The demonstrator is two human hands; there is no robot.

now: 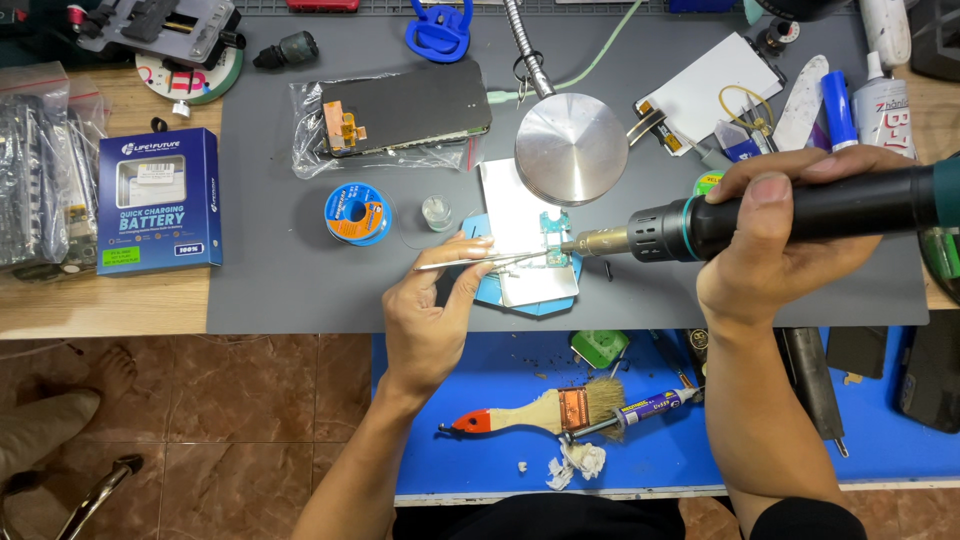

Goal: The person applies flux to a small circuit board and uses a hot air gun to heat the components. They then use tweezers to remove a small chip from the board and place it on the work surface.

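Clear bag: a clear plastic bag [310, 130] lies on the grey mat [270, 280], up and left of the lamp head; inside it is a dark phone screen [410, 105] with an orange flex strip at its left end.
Blue box: a blue battery box [158, 198] with a clear window sits far left of the lamp head, half on the mat and half on the bare wooden tabletop [100, 310].
Small jar: a little clear jar [436, 212] stands just left of the lamp head; what it holds cannot be told.
Lamp head: a round metal lamp head [571, 148] on a bendy neck hangs over the mat.
Phone frame: a silvery phone frame [525, 240] lies on a blue holder directly below the lamp head, with a small green board [553, 228] on it.
Left hand: the left hand [430, 320] pinches tweezers [480, 260], tips on the frame just beside the board.
Right hand: the right hand [790, 240] is clenched round a black hot-air tool [800, 210], nozzle pointing left at the board, very close.
Solder spool: a blue spool [357, 213] lies left of the jar.
Brush: a red-handled brush [540, 410] lies on the blue surface [450, 470] well below the lamp head.
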